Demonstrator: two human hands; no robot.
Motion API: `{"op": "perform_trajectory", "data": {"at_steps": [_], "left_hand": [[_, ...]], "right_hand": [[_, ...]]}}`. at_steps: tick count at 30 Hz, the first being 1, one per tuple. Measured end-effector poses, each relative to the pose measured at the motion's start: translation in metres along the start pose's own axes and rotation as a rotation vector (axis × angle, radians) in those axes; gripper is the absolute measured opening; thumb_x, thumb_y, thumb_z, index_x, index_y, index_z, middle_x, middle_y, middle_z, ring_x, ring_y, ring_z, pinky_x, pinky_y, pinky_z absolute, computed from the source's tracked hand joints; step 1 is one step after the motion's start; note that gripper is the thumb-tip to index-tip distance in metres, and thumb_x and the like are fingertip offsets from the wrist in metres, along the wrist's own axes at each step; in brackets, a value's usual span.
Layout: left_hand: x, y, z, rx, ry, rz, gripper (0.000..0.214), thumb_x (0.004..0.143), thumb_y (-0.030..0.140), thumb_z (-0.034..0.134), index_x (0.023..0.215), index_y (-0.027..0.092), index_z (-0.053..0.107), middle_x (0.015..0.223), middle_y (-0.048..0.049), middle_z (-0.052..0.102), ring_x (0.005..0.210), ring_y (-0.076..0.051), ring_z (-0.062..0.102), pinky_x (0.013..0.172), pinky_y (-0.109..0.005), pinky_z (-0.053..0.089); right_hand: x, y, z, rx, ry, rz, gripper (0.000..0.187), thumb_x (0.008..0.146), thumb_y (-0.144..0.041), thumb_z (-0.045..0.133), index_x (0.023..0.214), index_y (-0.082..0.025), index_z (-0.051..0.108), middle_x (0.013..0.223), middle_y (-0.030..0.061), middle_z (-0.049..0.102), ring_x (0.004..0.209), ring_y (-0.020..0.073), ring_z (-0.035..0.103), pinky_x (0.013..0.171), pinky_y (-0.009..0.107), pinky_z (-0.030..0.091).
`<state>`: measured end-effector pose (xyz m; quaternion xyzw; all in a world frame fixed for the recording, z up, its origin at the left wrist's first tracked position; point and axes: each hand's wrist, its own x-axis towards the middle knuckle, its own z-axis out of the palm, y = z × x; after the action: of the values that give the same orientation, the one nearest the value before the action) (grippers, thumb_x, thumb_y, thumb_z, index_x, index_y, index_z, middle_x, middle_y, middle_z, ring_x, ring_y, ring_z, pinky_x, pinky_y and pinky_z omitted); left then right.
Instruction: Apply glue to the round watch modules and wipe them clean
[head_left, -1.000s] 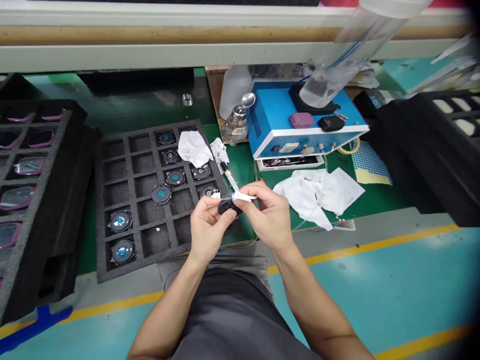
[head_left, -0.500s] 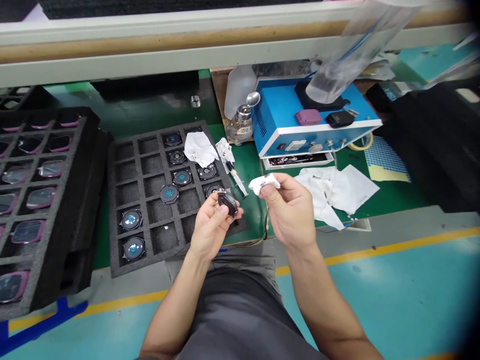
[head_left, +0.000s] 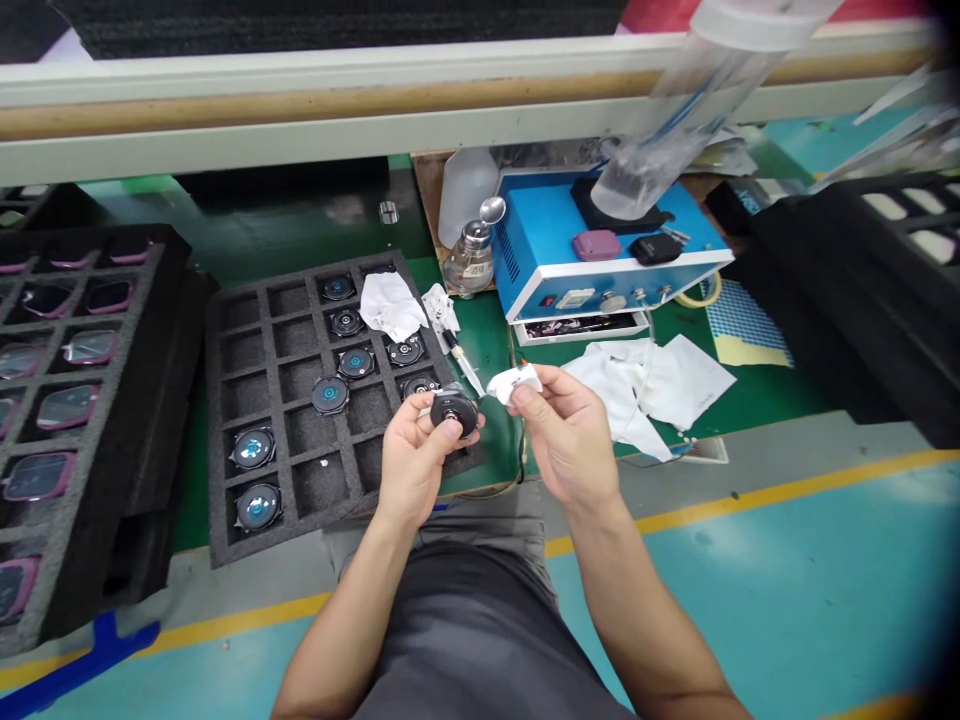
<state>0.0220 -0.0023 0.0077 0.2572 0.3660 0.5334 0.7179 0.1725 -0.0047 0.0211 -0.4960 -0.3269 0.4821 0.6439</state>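
My left hand (head_left: 417, 452) grips a round black watch body (head_left: 454, 412) by its edge, thumb across the lower side. A folded white cloth (head_left: 514, 383), with small dark marks on it, is pinched in my right hand (head_left: 564, 432). The cloth is a short gap to the right of the watch body. Below and left of my left hand lies a dark foam tray (head_left: 225, 535) with several similar round watch bodies in its compartments, among them one with a lit-looking blue face (head_left: 259, 507). A crumpled white cloth (head_left: 392, 307) covers part of the tray's far right corner.
A syringe (head_left: 465, 362) lies right of the tray. Behind it stand a glass dispenser bottle (head_left: 471, 262) and a blue electrical box (head_left: 540, 245) carrying a clear cylinder (head_left: 645, 165). White wipes (head_left: 686, 385) lie at right. Stacked foam trays (head_left: 161, 330) flank the left; a shelf edge (head_left: 300, 130) crosses above.
The watch body has turned in my left hand, so its flat round side shows more. My right hand with the cloth has come slightly nearer to it. The view has shifted a little.
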Motion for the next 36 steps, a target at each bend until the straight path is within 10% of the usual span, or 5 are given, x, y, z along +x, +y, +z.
{"op": "perform_trajectory", "data": {"at_steps": [14, 22, 25, 29, 36], "left_hand": [[-0.012, 0.022, -0.016, 0.056, 0.175, 0.278, 0.043, 0.073, 0.028, 0.088, 0.103, 0.020, 0.058, 0.098, -0.0053, 0.079, 0.094, -0.020, 0.076, 0.088, -0.035, 0.061], [-0.013, 0.013, -0.035, 0.046, 0.162, 0.246, 0.046, 0.070, 0.028, 0.089, 0.101, 0.018, 0.057, 0.094, -0.0055, 0.079, 0.085, -0.015, 0.074, 0.080, -0.028, 0.060], [-0.014, 0.014, -0.036, 0.040, 0.164, 0.254, 0.046, 0.070, 0.028, 0.089, 0.100, 0.018, 0.057, 0.093, -0.0050, 0.079, 0.083, -0.014, 0.073, 0.078, -0.026, 0.059], [-0.014, 0.016, -0.036, 0.043, 0.170, 0.263, 0.046, 0.069, 0.029, 0.089, 0.101, 0.018, 0.058, 0.093, -0.0055, 0.079, 0.082, -0.014, 0.073, 0.078, -0.026, 0.059], [-0.013, 0.014, -0.038, 0.041, 0.172, 0.245, 0.045, 0.070, 0.030, 0.089, 0.100, 0.017, 0.058, 0.093, -0.0062, 0.078, 0.083, -0.015, 0.074, 0.079, -0.028, 0.060]], "right_hand": [[0.008, -0.004, -0.011, -0.160, 0.116, -0.098, 0.030, 0.078, -0.041, 0.081, 0.097, -0.020, 0.071, 0.083, 0.0011, 0.070, 0.070, 0.0122, 0.059, 0.066, 0.026, 0.049], [0.096, -0.053, 0.079, -0.982, -0.083, -0.702, 0.015, 0.093, -0.029, 0.061, 0.097, -0.020, 0.071, 0.091, 0.0051, 0.077, 0.081, 0.0197, 0.070, 0.079, 0.032, 0.052], [0.146, -0.052, 0.123, -1.468, -0.145, -0.626, 0.026, 0.098, -0.026, 0.050, 0.109, -0.017, 0.071, 0.107, 0.0126, 0.077, 0.101, 0.0275, 0.072, 0.088, 0.037, 0.051], [0.188, -0.038, 0.160, -1.598, -0.232, -0.529, 0.025, 0.090, -0.011, 0.056, 0.107, -0.007, 0.074, 0.111, 0.0247, 0.075, 0.106, 0.0331, 0.071, 0.091, 0.039, 0.052], [0.206, -0.049, 0.157, -1.613, -0.280, -0.479, 0.028, 0.087, -0.014, 0.057, 0.106, -0.012, 0.078, 0.110, 0.0191, 0.077, 0.108, 0.0303, 0.072, 0.095, 0.036, 0.053]]}}
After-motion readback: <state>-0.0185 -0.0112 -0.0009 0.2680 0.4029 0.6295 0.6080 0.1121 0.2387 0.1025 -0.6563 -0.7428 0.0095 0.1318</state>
